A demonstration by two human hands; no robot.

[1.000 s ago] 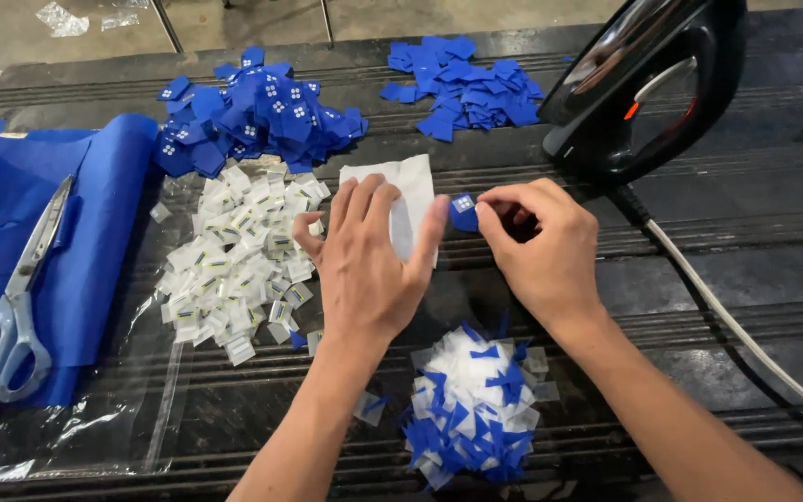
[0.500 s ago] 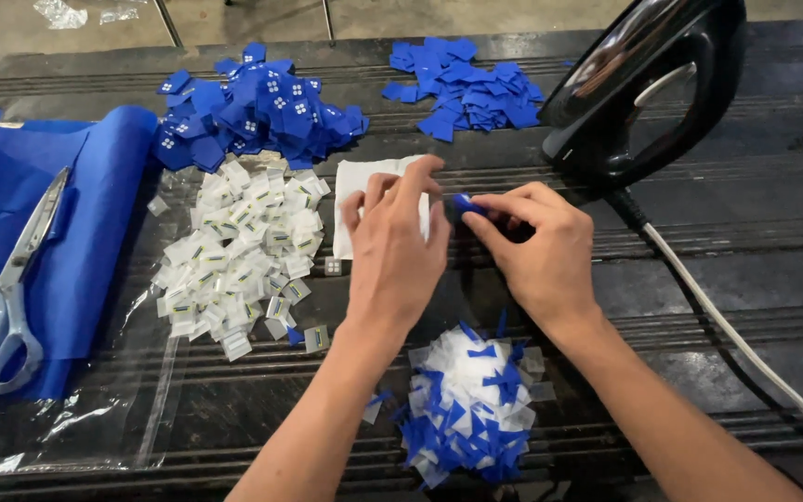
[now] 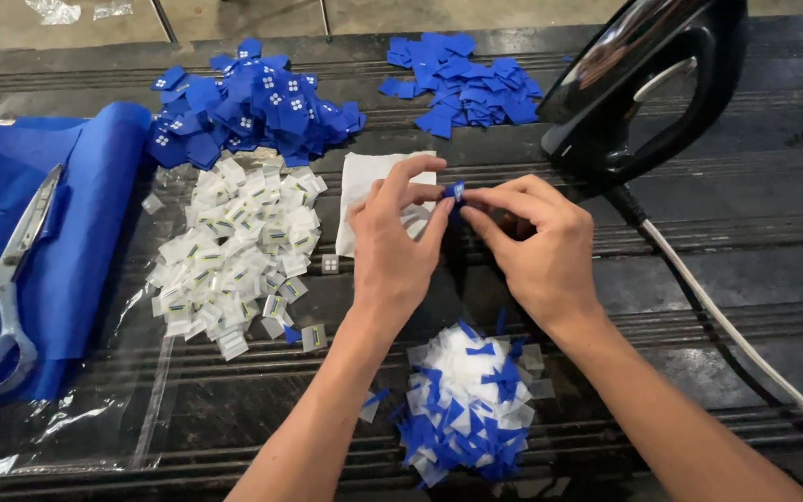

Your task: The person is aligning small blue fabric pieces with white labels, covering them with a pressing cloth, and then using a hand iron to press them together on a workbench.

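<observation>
Both of my hands meet over the middle of the dark table. My left hand (image 3: 392,244) and my right hand (image 3: 533,244) pinch one small blue fabric piece (image 3: 456,191) between their fingertips, held just above a white cloth (image 3: 367,179). A heap of small white tags (image 3: 234,246) lies to the left of my left hand. Below my wrists sits a mixed pile of white and blue scraps (image 3: 467,402).
A black iron (image 3: 643,88) stands at the right, its white cord (image 3: 727,325) running toward the front right. Two piles of blue squares (image 3: 253,107) (image 3: 462,79) lie at the back. Blue fabric (image 3: 76,223) with scissors (image 3: 2,297) on it covers the left.
My hands have shifted slightly right and lifted the blue piece; my left fingers now pinch it together with my right, where before the left hand lay flatter over the white cloth.
</observation>
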